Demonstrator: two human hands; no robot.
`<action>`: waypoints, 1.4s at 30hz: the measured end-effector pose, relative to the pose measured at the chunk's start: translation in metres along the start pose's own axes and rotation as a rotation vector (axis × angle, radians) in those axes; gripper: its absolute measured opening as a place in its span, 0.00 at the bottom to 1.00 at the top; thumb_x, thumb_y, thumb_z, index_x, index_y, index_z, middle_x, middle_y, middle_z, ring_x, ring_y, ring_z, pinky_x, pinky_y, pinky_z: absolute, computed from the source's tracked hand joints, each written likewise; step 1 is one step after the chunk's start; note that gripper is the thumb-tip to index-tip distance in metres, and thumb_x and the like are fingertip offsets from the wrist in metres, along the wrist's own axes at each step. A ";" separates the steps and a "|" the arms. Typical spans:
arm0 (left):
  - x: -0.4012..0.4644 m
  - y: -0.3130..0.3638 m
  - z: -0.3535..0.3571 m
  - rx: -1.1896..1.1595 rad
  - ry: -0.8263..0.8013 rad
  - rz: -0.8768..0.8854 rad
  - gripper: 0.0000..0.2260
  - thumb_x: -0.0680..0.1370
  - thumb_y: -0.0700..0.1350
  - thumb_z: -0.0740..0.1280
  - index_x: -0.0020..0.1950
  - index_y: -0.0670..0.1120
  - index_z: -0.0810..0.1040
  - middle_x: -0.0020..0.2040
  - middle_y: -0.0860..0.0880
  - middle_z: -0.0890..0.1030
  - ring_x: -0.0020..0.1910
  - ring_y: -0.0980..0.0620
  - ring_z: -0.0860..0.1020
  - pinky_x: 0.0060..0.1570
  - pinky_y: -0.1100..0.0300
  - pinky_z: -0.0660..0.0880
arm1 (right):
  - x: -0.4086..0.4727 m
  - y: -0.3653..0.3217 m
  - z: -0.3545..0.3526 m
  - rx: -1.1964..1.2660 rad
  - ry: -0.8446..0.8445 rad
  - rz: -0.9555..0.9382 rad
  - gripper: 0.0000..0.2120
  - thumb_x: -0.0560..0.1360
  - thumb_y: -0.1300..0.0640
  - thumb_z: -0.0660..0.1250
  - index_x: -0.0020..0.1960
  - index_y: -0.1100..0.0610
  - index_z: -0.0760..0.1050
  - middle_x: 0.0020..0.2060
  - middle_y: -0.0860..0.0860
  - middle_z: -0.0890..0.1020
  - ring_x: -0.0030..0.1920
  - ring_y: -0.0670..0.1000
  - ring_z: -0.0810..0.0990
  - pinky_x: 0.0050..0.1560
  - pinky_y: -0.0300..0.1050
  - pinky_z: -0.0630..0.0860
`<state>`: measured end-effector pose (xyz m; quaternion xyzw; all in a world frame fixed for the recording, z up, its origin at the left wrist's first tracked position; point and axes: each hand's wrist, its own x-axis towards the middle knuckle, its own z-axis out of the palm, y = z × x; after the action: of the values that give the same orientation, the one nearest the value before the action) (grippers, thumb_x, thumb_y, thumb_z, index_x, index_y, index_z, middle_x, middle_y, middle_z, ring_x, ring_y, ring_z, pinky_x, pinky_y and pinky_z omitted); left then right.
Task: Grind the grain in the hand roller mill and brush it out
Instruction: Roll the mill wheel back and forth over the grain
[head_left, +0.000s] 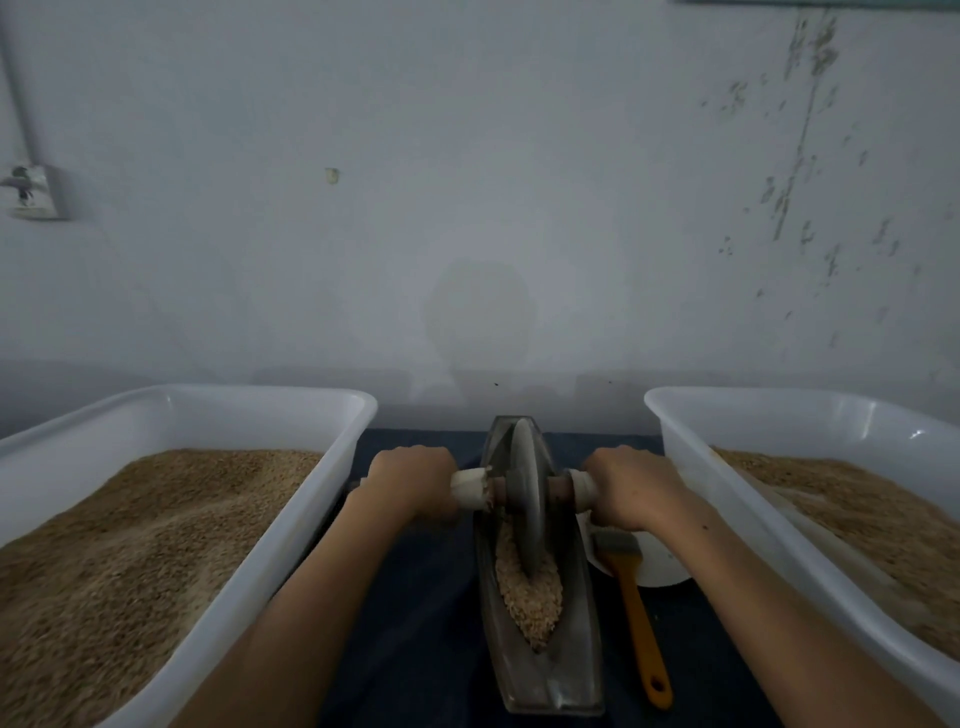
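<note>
A boat-shaped metal trough lies lengthwise in front of me on a dark cloth. A grey grinding wheel stands upright in it, toward its far end, on a cross axle with pale handles. My left hand grips the left handle. My right hand grips the right handle, which is mostly hidden under my fingers. Crushed pale grain fills the near part of the trough behind the wheel. A brush with an orange handle lies just right of the trough.
A large white tub of brown grain stands on the left, and another white tub of grain on the right. A white bowl sits under the brush head. A pale wall rises close behind the table.
</note>
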<state>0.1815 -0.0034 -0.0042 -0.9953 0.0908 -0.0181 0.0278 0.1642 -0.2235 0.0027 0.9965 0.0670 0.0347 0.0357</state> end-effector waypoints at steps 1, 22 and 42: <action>0.000 0.001 0.002 0.014 0.065 -0.003 0.13 0.72 0.51 0.69 0.54 0.49 0.77 0.48 0.49 0.80 0.47 0.48 0.78 0.43 0.56 0.69 | 0.001 0.000 0.004 0.007 0.071 0.003 0.02 0.74 0.57 0.66 0.45 0.52 0.74 0.42 0.49 0.79 0.41 0.50 0.77 0.44 0.44 0.72; -0.001 -0.001 -0.005 -0.091 -0.209 0.023 0.09 0.70 0.47 0.71 0.48 0.47 0.79 0.33 0.52 0.78 0.31 0.55 0.77 0.34 0.61 0.72 | -0.007 -0.002 -0.012 -0.015 -0.223 0.002 0.06 0.72 0.56 0.71 0.46 0.55 0.74 0.37 0.49 0.76 0.39 0.48 0.76 0.38 0.40 0.71; 0.000 -0.004 0.001 -0.050 -0.122 0.014 0.16 0.69 0.50 0.72 0.56 0.48 0.77 0.45 0.50 0.80 0.43 0.51 0.78 0.42 0.57 0.72 | -0.004 -0.002 -0.004 -0.065 -0.014 -0.043 0.05 0.73 0.56 0.68 0.47 0.54 0.73 0.42 0.50 0.78 0.42 0.50 0.76 0.40 0.42 0.69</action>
<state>0.1825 0.0002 -0.0050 -0.9943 0.0962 0.0452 0.0087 0.1595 -0.2218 0.0066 0.9934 0.0870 0.0291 0.0694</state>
